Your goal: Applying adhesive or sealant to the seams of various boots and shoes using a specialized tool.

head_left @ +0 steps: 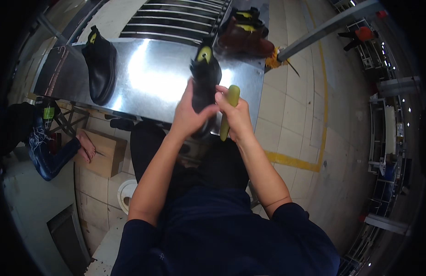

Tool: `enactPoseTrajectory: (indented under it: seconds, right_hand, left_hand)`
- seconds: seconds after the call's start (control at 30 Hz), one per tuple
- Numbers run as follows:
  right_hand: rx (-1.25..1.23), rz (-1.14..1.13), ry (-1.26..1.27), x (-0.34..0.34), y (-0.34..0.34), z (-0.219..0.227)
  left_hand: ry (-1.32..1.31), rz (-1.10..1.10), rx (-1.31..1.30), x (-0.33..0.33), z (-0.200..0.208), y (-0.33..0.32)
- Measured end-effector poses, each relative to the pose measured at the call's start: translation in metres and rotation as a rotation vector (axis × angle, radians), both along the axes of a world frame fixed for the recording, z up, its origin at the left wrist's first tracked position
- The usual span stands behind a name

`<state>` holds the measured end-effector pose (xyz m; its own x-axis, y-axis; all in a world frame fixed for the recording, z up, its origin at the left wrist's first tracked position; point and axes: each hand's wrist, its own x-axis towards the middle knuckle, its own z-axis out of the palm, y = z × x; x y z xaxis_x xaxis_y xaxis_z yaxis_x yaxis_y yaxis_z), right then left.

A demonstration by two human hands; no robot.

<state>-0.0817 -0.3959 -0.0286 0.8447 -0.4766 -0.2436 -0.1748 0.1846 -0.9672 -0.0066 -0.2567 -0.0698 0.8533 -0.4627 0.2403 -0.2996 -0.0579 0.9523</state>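
Note:
A black ankle boot [206, 76] with a yellow-green lining stands between my hands at the near edge of the metal table, its toe toward me. My left hand [187, 114] grips the boot from the left, the thumb lying across its front part. In my right hand [238, 115], closed beside the boot's right side, is a long olive-green piece with rounded ends [232, 96]; its exact kind does not show. Farther left on the table sits another black ankle boot [101, 69]. Dark brown boots [243, 39] are grouped at the table's far right.
The shiny metal table [144, 73] has a rack of metal bars [171, 18] behind it. A grey post [328, 30] slants at the right. Down on the left are a cardboard box [100, 152] and another person's bare foot [86, 146]. Yellow lines mark the tiled floor [286, 110].

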Motion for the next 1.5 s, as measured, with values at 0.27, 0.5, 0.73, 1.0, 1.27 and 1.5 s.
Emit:
enactPoseTrajectory:
  seconds: [0.27,0.5,0.73,1.0,1.27,1.5]
  right_hand:
    - [0.201,0.174,-0.157,-0.029,-0.005,0.013]
    - [0.562,0.014,-0.178,-0.026,0.015,-0.021]
    - [0.652,0.007,-0.248,0.031,0.028,-0.025]
    - [0.82,0.013,-0.305,0.076,0.029,-0.034]
    - [0.735,0.051,-0.395,0.073,0.038,-0.036]
    - [0.719,0.11,-0.3,0.084,0.044,-0.034]
  left_hand:
    - [0.299,0.019,-0.026,0.025,0.02,0.061]
    - [0.06,0.077,0.163,-0.052,-0.034,0.183]
    - [-0.247,-0.059,0.24,-0.046,-0.028,0.149]
    - [-0.451,-0.073,0.295,-0.043,-0.051,0.159]
    - [-0.442,-0.068,0.297,-0.038,-0.042,0.154]
    - [-0.42,-0.095,0.284,-0.041,-0.054,0.157]
